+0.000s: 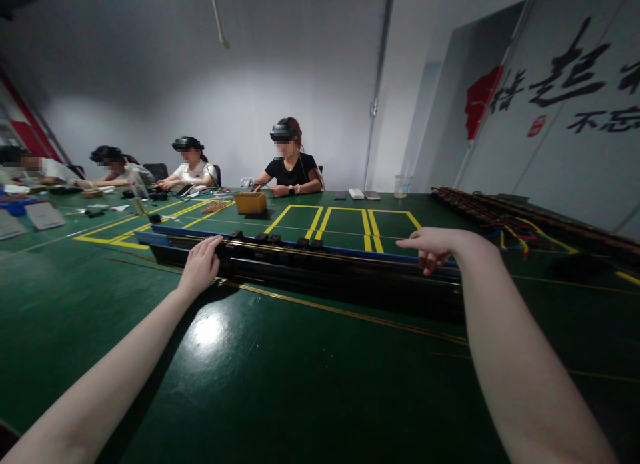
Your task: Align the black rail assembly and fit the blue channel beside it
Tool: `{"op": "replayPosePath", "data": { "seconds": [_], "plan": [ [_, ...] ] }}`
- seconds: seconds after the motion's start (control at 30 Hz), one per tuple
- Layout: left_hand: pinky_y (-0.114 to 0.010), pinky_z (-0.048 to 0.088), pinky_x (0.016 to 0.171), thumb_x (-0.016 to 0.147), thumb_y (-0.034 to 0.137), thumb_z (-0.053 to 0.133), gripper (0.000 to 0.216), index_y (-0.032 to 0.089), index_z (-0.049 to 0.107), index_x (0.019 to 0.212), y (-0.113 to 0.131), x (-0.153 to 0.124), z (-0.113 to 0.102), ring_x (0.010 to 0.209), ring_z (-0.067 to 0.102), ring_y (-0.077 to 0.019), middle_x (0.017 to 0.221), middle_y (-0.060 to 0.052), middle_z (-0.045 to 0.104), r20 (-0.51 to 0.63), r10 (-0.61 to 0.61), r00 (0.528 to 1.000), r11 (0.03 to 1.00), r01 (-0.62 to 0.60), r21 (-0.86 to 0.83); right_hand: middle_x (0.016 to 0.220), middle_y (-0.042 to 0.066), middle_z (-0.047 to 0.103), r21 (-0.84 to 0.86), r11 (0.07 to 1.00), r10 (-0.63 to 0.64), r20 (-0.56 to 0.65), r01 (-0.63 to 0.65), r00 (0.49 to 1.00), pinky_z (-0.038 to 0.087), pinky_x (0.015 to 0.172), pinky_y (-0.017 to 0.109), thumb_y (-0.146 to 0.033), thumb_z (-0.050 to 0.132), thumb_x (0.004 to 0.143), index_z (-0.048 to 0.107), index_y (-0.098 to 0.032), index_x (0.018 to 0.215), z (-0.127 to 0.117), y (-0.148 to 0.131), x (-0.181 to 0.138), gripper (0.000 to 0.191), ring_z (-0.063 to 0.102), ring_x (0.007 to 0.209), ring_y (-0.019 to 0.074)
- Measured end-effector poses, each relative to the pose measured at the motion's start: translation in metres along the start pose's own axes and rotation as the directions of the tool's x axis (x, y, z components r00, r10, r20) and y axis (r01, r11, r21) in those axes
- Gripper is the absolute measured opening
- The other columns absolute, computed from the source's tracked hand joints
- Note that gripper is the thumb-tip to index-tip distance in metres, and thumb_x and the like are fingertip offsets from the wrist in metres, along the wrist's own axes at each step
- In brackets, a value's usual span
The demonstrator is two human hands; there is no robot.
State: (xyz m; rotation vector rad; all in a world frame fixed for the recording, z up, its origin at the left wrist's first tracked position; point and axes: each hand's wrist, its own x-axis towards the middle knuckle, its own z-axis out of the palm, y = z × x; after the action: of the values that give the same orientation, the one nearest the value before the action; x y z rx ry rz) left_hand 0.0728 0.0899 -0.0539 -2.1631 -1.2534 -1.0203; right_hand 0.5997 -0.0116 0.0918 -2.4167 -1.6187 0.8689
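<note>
A long black rail [350, 281] with a blue back edge lies across the green table in front of me. Several black blocks [261, 239] sit along its top, and thin brass-coloured rods [280, 249] run lengthwise past them. My left hand [203, 264] is closed over the rail's upper edge, left of the blocks, its fingers together on the far side. Above the rail's right part hovers my right hand [433, 247], bent down at the wrist. Its index finger stretches out to the left while the others curl loosely; I see nothing in it.
More brass rods [340, 311] lie on the table [280, 397] along the near side. Beyond the rail are yellow tape outlines [345, 211], a small yellow box [251, 203] and a plastic cup [402, 186]. Dark rails [525, 217] with coloured wires lie right. Several people sit opposite.
</note>
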Motion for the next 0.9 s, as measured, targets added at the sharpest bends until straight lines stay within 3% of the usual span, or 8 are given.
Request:
{"op": "replayPosePath", "data": {
  "seconds": [0.13,0.37,0.7,0.9],
  "plan": [
    [-0.045,0.035,0.107,0.088,0.02,0.035,0.051,0.016,0.044,0.139,0.002,0.001,-0.001,0.129,0.044,-0.027,0.139,-0.012,0.049,0.022,0.006,1.0,1.0,-0.006,-0.017,0.084,0.013,0.072,-0.022,0.998,-0.066,0.026,0.066,0.997,0.052,0.064,0.032,-0.056,0.05,0.091,0.034,-0.01,0.144,0.005,-0.009,-0.001,0.072,0.071,0.073,0.0247],
    [-0.045,0.034,0.108,0.088,0.019,0.035,0.051,0.016,0.044,0.138,0.003,0.001,0.0,0.13,0.042,-0.0264,0.14,-0.012,0.048,0.027,0.02,0.999,0.999,-0.019,-0.033,0.099,0.016,0.069,-0.117,0.97,-0.206,0.07,0.213,0.976,0.051,0.07,0.031,-0.047,0.045,0.095,0.046,-0.008,0.13,0.021,-0.039,-0.017,0.052,0.071,0.074,0.0214],
    [-0.043,0.036,0.107,0.09,0.019,0.033,0.048,0.014,0.044,0.136,0.006,0.002,-0.002,0.128,0.044,-0.0256,0.137,-0.013,0.05,0.011,0.038,0.999,0.999,-0.038,-0.016,0.117,0.012,0.066,-0.146,0.827,-0.535,0.088,0.542,0.84,0.049,0.083,0.028,-0.032,0.045,0.093,0.052,-0.014,0.13,0.05,-0.071,-0.024,0.041,0.068,0.092,0.0196],
    [-0.043,0.036,0.107,0.089,0.019,0.032,0.048,0.013,0.046,0.135,0.005,0.002,-0.003,0.127,0.045,-0.0263,0.136,-0.014,0.05,0.019,0.031,0.999,0.999,-0.031,-0.014,0.126,0.012,0.061,-0.076,0.799,-0.588,0.104,0.596,0.802,0.05,0.082,0.025,-0.031,0.043,0.094,0.046,-0.016,0.137,0.055,-0.073,-0.021,0.046,0.067,0.095,0.0177]
  ]
}}
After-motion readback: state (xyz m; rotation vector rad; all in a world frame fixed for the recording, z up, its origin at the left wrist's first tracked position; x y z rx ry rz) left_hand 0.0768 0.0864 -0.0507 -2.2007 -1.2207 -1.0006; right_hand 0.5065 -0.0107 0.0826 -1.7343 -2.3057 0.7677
